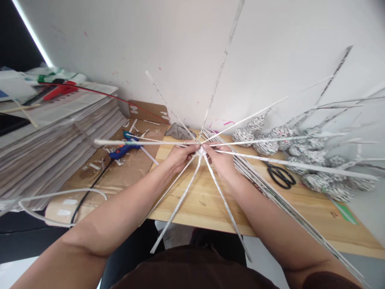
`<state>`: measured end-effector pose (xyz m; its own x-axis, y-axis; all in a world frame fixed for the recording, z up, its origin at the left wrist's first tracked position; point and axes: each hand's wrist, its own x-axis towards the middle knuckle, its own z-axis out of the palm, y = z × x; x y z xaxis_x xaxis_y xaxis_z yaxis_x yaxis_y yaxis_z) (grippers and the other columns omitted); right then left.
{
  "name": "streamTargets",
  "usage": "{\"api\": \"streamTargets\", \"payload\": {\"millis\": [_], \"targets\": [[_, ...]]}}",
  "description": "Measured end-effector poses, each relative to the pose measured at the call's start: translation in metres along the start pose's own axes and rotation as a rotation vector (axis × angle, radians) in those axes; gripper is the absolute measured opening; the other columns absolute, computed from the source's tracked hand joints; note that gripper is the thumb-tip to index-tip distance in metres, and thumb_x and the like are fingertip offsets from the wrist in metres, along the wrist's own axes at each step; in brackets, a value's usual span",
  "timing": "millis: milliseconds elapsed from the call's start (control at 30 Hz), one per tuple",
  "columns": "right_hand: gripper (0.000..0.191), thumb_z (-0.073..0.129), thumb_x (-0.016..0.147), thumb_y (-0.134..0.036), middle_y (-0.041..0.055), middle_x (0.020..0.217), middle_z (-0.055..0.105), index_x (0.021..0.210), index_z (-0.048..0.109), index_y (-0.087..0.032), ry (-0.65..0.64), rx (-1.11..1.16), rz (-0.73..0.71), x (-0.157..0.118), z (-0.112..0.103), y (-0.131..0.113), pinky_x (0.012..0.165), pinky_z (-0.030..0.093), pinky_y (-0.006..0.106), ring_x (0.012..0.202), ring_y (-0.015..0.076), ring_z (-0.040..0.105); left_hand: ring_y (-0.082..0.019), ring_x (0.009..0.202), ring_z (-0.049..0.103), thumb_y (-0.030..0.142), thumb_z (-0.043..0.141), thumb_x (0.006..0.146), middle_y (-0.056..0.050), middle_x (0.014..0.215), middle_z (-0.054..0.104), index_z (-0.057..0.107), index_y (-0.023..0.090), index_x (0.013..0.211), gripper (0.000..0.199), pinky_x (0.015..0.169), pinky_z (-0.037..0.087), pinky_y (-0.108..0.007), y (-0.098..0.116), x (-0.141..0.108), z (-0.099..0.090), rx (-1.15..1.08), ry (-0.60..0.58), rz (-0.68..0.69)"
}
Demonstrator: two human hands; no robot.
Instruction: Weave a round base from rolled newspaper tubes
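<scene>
Several rolled paper sticks spread out like spokes from a small woven hub (201, 151) above the wooden table. My left hand (182, 155) pinches the left side of this hub, thumb on top. From the right, my right hand (221, 158) is closed on the other side of it, thumb and fingers near the centre. One long paper stick (219, 76) rises toward the wall, and another paper stick (177, 200) slants down toward my body. The undersides of the hub and my fingertips are partly hidden.
A blue glue gun (124, 150) lies on cardboard at the left, beside a tall newspaper stack (72, 136). Black scissors (281, 176), a bundle of paper sticks (279, 200) and several woven paper gourd shapes (266, 144) are on the wooden table (313, 208) at the right.
</scene>
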<state>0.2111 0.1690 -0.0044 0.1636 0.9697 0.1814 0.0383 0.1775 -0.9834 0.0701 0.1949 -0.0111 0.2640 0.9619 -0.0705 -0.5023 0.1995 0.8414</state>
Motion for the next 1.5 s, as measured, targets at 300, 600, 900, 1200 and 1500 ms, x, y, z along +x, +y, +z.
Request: {"api": "streamTargets", "payload": {"millis": [300, 600, 900, 1200, 1500], "targets": [[0.028, 0.074, 0.069, -0.044, 0.0012, 0.062, 0.066, 0.069, 0.065, -0.017, 0.005, -0.088, -0.065, 0.004, -0.004, -0.012, 0.055, 0.045, 0.027, 0.055, 0.0134, 0.057, -0.004, 0.053, 0.048, 0.027, 0.089, 0.052, 0.001, 0.066, 0.061, 0.065, 0.012, 0.07, 0.033, 0.041, 0.032, -0.014, -0.004, -0.004, 0.006, 0.031, -0.006, 0.013], [0.029, 0.075, 0.069, -0.047, 0.0, 0.063, 0.064, 0.072, 0.066, -0.019, -0.081, 0.01, -0.013, 0.009, -0.007, -0.01, 0.059, 0.048, 0.028, 0.06, 0.0147, 0.058, -0.01, 0.065, 0.061, 0.023, 0.086, 0.055, -0.001, 0.072, 0.064, 0.062, 0.012, 0.071, 0.031, 0.056, 0.052, -0.019, -0.002, -0.009, 0.013, -0.018, 0.037, -0.029], [0.029, 0.071, 0.074, -0.047, 0.0006, 0.067, 0.065, 0.077, 0.065, -0.019, -0.043, -0.089, -0.084, 0.006, -0.007, 0.004, 0.06, 0.05, 0.029, 0.061, 0.0148, 0.06, -0.01, 0.059, 0.059, 0.025, 0.085, 0.057, -0.001, 0.069, 0.062, 0.063, 0.012, 0.075, 0.032, 0.05, 0.053, -0.02, -0.006, -0.009, 0.011, 0.014, 0.034, -0.032], [0.026, 0.063, 0.081, -0.045, -0.0005, 0.063, 0.061, 0.072, 0.062, -0.021, -0.016, -0.295, -0.235, -0.001, -0.003, -0.003, 0.06, 0.046, 0.028, 0.06, 0.0148, 0.057, -0.01, 0.05, 0.055, 0.032, 0.083, 0.059, 0.001, 0.064, 0.059, 0.055, 0.016, 0.07, 0.035, 0.045, 0.051, -0.022, -0.005, -0.01, 0.012, 0.064, 0.14, 0.019], [0.024, 0.065, 0.079, -0.044, -0.0005, 0.067, 0.063, 0.076, 0.062, -0.02, 0.003, -0.214, -0.187, 0.0, -0.001, 0.001, 0.061, 0.048, 0.027, 0.062, 0.0139, 0.059, -0.011, 0.054, 0.059, 0.028, 0.08, 0.064, -0.001, 0.066, 0.061, 0.053, 0.015, 0.07, 0.031, 0.048, 0.053, -0.023, -0.005, -0.008, 0.012, 0.054, 0.117, 0.009]]}}
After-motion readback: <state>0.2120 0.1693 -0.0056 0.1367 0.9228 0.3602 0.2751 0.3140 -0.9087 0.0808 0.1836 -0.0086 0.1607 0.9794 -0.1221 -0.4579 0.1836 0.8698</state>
